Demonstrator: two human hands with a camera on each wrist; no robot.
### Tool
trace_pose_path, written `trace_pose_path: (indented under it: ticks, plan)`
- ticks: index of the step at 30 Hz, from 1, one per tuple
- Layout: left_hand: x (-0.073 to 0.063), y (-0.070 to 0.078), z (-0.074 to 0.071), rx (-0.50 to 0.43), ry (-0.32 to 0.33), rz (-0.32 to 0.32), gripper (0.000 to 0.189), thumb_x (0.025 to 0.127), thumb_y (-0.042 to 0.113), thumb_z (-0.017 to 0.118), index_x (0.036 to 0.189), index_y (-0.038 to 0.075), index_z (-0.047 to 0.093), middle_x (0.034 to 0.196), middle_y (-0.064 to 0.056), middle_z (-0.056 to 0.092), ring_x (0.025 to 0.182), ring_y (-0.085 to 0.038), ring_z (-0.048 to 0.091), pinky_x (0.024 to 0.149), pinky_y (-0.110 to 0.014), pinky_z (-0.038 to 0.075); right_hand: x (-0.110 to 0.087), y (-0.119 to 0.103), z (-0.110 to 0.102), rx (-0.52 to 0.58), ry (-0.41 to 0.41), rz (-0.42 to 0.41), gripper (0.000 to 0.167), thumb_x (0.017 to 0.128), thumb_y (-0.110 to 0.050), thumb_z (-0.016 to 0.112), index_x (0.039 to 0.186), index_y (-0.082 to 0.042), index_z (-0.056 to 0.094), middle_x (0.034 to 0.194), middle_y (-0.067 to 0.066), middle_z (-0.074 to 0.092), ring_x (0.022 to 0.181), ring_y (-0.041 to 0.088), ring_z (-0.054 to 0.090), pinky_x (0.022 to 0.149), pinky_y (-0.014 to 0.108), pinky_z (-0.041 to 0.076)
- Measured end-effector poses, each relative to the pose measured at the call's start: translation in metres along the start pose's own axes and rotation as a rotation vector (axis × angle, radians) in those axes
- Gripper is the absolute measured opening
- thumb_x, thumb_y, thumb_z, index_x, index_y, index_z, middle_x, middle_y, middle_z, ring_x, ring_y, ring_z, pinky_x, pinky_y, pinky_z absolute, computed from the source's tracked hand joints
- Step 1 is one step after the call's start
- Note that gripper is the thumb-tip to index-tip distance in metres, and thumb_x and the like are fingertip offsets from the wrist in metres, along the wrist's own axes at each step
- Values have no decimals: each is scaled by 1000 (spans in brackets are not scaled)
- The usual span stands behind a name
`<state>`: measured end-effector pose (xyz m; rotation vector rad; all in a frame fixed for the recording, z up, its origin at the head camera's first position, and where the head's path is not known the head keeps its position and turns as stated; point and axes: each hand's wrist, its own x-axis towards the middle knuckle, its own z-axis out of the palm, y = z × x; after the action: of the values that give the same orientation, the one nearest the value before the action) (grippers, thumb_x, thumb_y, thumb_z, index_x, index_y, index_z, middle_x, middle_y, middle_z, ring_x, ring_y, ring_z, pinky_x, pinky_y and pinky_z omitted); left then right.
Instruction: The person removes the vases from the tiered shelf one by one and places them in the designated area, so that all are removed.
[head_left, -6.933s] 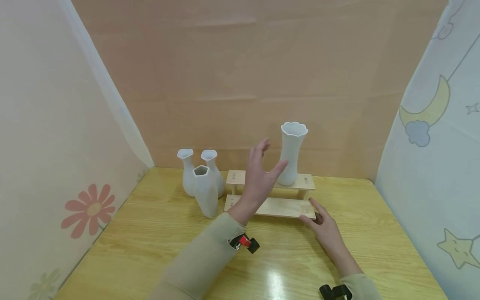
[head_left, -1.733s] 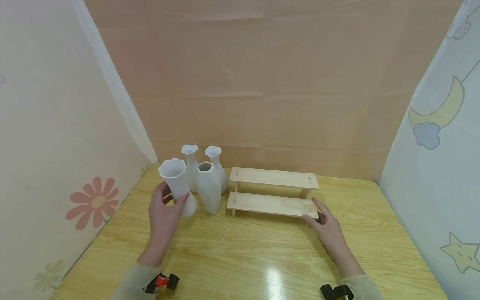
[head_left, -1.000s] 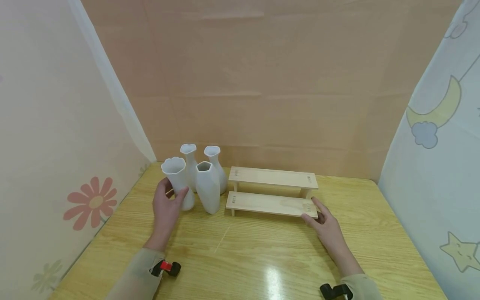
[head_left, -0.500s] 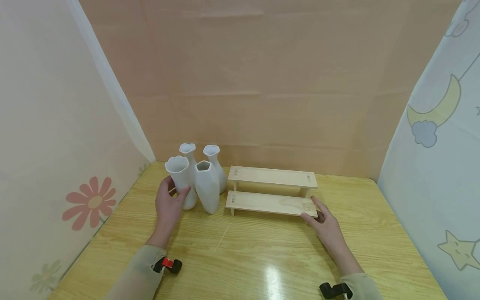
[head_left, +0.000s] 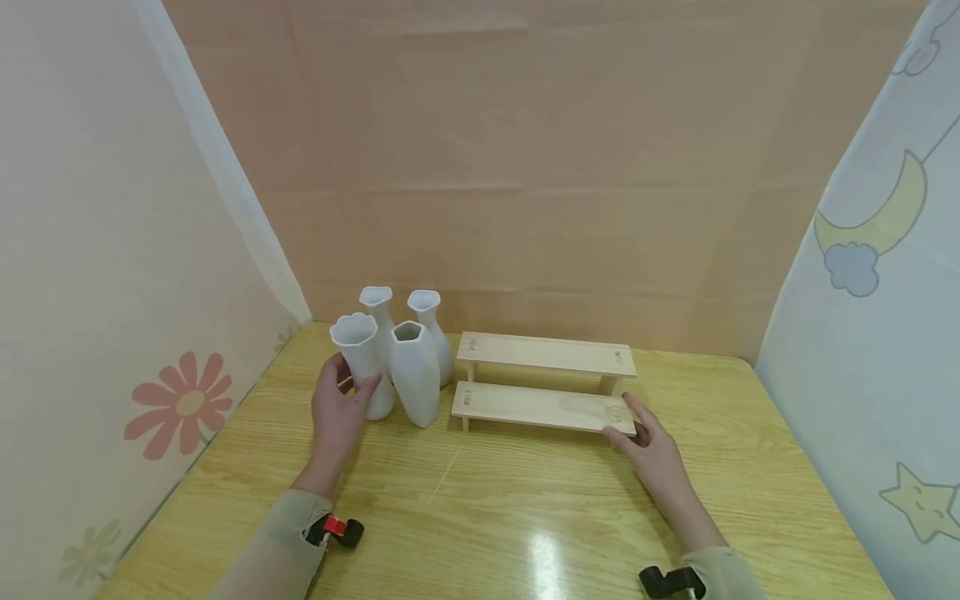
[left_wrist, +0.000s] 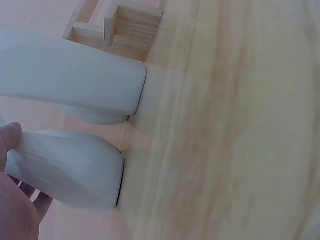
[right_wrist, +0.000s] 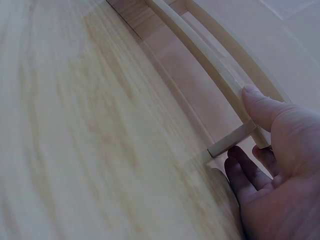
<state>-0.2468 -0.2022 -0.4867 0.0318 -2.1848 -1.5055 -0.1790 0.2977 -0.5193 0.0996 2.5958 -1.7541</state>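
Observation:
My left hand (head_left: 337,417) holds a white vase with a scalloped rim (head_left: 357,350), thumb on one side and fingers round the other. In the left wrist view this vase's base (left_wrist: 95,172) stands on the tabletop. Close at its right is a faceted white vase with a five-sided mouth (head_left: 417,379). Two narrow-necked white vases, the left one (head_left: 378,310) and the right one (head_left: 429,317), stand behind. My right hand (head_left: 660,458) grips the right end of the two-step wooden stand (head_left: 540,407), with the thumb (right_wrist: 260,102) on the lower board's edge.
The stand's upper board (head_left: 547,352) sits behind and above the lower one. A wood-grain table (head_left: 480,517) lies under everything. A brown backdrop (head_left: 525,167) rises behind, with patterned cloth walls at the left (head_left: 165,275) and right (head_left: 885,333).
The scalloped vase went from the upper board to the table beside the other vases, carried by my left hand. Over the last half second little moves. My right hand stays on the stand.

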Motion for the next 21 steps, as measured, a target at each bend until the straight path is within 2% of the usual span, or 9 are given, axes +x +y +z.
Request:
trace_pose_path:
  ticks: [3,16,21]
  plan:
    - [0,-1,0,-6,-12,9,61,103,17,82,153,-1,51,142,-23,61,134,-41,58,114,-60,49,-1,0,0,-9,0,-2,93,105,-53,75,178,-32,20,180,17,23,151,40,49,112,44,49]
    - [0,-5,-1,-41,-32,8,63,103,12,81,156,0,49,143,-24,60,135,-42,58,115,-61,48,-2,-2,1,-4,7,-8,91,105,-52,74,178,-34,21,180,17,25,143,37,56,101,23,51]
    - [1,-5,-1,-63,-42,8,63,104,11,80,157,0,48,143,-24,59,135,-42,58,116,-61,47,-2,-2,1,-2,6,-2,91,105,-53,74,177,-34,21,179,18,26,144,37,56,99,21,51]
